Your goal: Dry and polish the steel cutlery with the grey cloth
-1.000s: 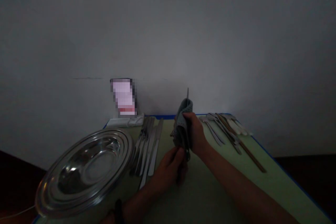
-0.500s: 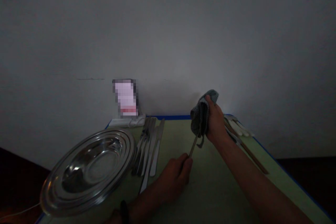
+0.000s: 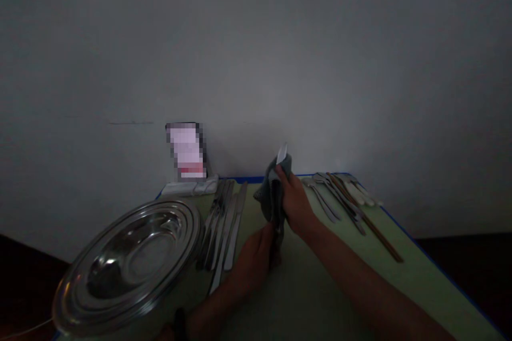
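Observation:
My left hand (image 3: 254,258) is closed round the handle of a table knife (image 3: 282,152), which stands nearly upright over the middle of the green table (image 3: 320,287). My right hand (image 3: 294,202) grips a grey cloth (image 3: 272,194) wrapped round the knife's blade. Only the blade tip pokes out above the cloth. Both hands are held just above the table top.
A large steel dish (image 3: 128,261) sits at the near left. Several knives (image 3: 224,224) lie in a row beside it. Spoons, forks and chopsticks (image 3: 348,200) lie at the far right. A folded white cloth (image 3: 192,186) and a blurred card (image 3: 186,152) stand by the wall.
Half a second ago my right hand had drawn the cloth off up and to the right. It has come back left and down, with the cloth round the blade again.

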`<state>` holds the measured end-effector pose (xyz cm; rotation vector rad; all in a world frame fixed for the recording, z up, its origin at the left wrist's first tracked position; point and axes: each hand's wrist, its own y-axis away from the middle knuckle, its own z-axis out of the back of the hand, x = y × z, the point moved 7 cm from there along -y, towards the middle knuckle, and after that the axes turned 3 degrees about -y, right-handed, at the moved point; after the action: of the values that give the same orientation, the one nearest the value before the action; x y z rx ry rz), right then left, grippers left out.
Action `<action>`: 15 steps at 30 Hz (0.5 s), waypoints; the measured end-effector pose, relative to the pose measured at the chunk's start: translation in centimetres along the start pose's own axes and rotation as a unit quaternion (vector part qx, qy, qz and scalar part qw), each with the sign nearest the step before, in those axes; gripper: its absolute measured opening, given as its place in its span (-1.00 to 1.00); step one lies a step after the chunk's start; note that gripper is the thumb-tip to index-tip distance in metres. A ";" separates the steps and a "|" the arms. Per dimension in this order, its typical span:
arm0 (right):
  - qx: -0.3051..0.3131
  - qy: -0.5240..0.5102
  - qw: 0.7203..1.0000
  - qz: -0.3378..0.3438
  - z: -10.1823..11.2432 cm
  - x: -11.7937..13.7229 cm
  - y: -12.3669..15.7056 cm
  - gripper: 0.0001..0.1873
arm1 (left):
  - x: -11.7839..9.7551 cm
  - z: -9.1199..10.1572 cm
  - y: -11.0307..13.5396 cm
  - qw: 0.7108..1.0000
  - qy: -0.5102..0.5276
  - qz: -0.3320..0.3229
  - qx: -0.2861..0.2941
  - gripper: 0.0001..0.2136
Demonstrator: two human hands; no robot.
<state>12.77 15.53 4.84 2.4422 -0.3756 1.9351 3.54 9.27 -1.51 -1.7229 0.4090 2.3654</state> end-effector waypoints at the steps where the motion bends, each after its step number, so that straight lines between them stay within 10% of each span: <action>1: -0.003 0.020 1.000 -0.001 -0.3 -0.2 0.4 -0.60 | 0.1 0.4 0.0 1.000 -0.002 0.006 -0.021 -0.60; 12: -0.009 0.026 0.999 -0.034 0.0 -0.6 0.1 -0.53 | 0.6 1.6 0.3 0.993 -0.082 -0.059 -0.059 -0.85; 15: -0.016 -0.072 0.997 -0.022 0.8 0.9 -0.7 -0.54 | 0.2 0.3 0.5 0.997 -0.059 -0.051 0.007 -0.62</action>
<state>13.88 15.88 5.60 2.5555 -0.3462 1.7276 3.07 8.93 -1.55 -1.5498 0.3106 2.3711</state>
